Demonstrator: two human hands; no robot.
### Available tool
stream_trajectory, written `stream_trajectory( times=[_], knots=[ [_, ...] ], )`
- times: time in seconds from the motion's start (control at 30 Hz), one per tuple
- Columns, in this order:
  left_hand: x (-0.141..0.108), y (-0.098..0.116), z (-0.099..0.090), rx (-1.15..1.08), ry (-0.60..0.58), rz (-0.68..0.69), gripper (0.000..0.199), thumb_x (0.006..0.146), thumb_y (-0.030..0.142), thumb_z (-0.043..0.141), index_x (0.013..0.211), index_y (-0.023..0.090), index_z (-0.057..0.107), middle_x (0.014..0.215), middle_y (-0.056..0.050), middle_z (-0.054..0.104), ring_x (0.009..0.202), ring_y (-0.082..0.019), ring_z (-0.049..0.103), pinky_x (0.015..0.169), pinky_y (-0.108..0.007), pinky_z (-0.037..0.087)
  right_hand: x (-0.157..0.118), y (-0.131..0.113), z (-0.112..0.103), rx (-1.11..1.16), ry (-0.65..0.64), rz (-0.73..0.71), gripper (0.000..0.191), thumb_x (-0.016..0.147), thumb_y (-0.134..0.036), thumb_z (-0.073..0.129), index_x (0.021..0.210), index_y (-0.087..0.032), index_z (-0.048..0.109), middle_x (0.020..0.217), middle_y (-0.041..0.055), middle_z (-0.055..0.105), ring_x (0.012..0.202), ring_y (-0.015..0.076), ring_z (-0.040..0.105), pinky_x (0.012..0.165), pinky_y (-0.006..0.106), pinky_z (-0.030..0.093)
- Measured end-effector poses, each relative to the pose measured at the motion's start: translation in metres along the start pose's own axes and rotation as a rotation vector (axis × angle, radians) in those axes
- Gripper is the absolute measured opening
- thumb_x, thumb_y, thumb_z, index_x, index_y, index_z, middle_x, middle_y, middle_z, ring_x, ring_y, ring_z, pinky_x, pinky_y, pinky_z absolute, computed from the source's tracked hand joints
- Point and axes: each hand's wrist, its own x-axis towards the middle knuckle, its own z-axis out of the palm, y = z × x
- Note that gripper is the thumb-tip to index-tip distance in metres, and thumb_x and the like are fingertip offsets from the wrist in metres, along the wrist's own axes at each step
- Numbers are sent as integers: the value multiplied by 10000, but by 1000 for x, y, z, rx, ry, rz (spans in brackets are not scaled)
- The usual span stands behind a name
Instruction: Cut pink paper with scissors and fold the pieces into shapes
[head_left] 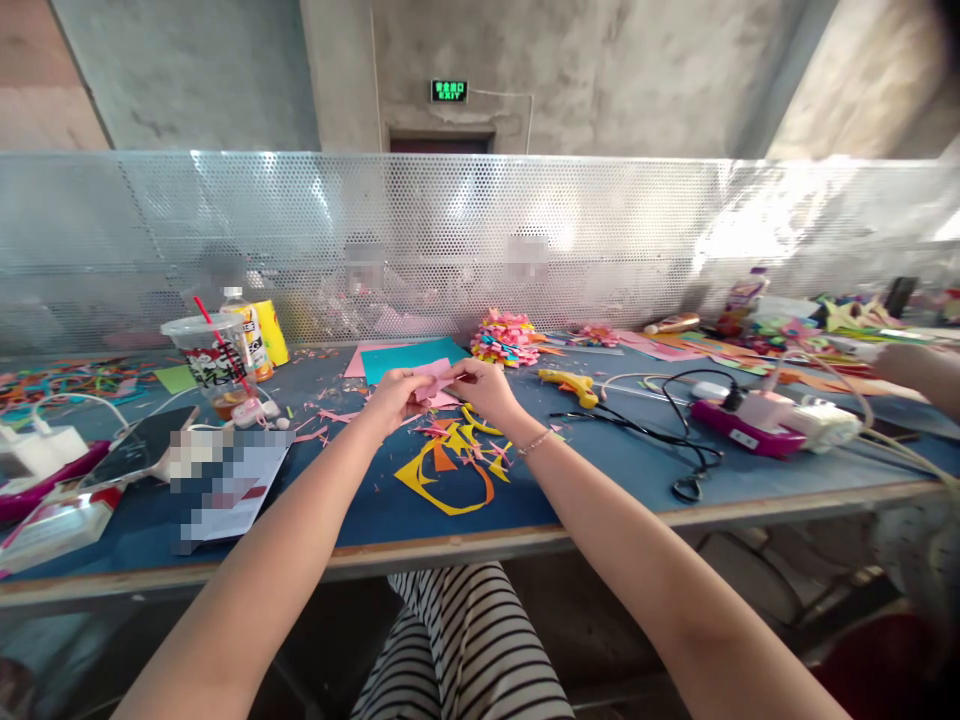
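Left grip [396, 400]: closed on the left side of a small pink paper piece [433, 380].
Right grip [486, 390]: fingertips pinched at the piece's right end; wrist circled by a thin bracelet [534, 441].
Pink piece: held between both grips, over the blue-topped counter [525, 508], on the near side of a flat teal paper sheet [384, 362].
Below grips: curved yellow paper offcut [412, 478] laid flat, pink scraps strewn about.
Beyond right grip: round multicoloured paper ball [504, 338], layered, mostly pink.
Right side: yellow gun-shaped tool [568, 385] laid down near the ball; magenta power strip [746, 428] fitted with plugs.
Left side: clear plastic cup [211, 350] with red straw [201, 307]; screen of flat dark-edged device [251, 485] partly pixelated.
Far right: another person's hand [919, 372], blurred; hold cannot be told.
Back: counter bordered by a perforated metal screen [450, 225].
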Motion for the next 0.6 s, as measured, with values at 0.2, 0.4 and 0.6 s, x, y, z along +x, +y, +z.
stream_trajectory(
  times=[0.2, 0.4, 0.6],
  knots=[
    [2, 0, -1, -132, -55, 6, 97, 611, 142, 634, 642, 119, 545, 519, -18, 570, 473, -114, 572, 495, -234, 487, 1, 2, 0, 20, -14, 29, 131, 653, -179, 556, 751, -155, 640, 732, 29, 627, 676, 128, 567, 630, 240, 439],
    [0, 1, -1, -277, -125, -25, 45, 636, 86, 615, 660, 108, 586, 582, -25, 607, 543, -90, 590, 580, -201, 503, 1, 0, 0, 80, -4, 17, 124, 681, -216, 557, 759, -148, 627, 715, 27, 612, 671, 123, 552, 612, 233, 427],
    [-1, 0, 0, -253, -155, 17, 105, 625, 81, 621, 710, 125, 577, 659, -30, 621, 612, -108, 601, 625, -231, 496, 2, 0, -1, 105, 20, 25, 121, 672, -200, 561, 751, -151, 639, 674, 16, 602, 617, 108, 533, 571, 225, 412]
  ],
)
